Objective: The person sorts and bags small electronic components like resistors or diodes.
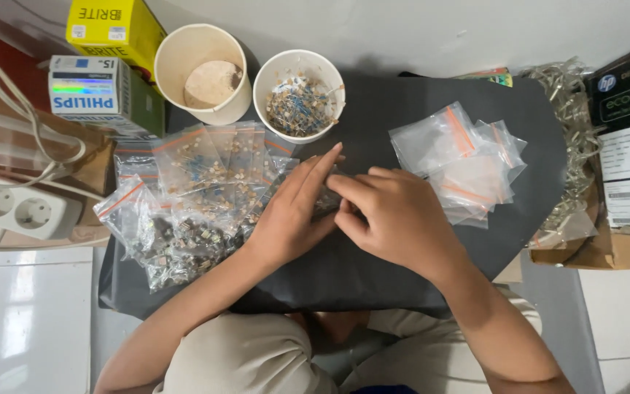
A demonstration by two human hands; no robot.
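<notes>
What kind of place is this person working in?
Probably a home workspace for sorting small electronic parts: a white cup of components, filled zip bags, and a power strip beside cardboard boxes.

Dark board (373,270): filled bags (184,211) at nine o'clock, empty bags (468,164) at two, two cups (299,95) at eleven.

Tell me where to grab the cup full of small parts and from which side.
Grip the cup of small parts around its outer wall, fingers coming from its right, probably. It stands upright and open-topped; the other cup crowds its left, and filled bags lie just in front.
</notes>
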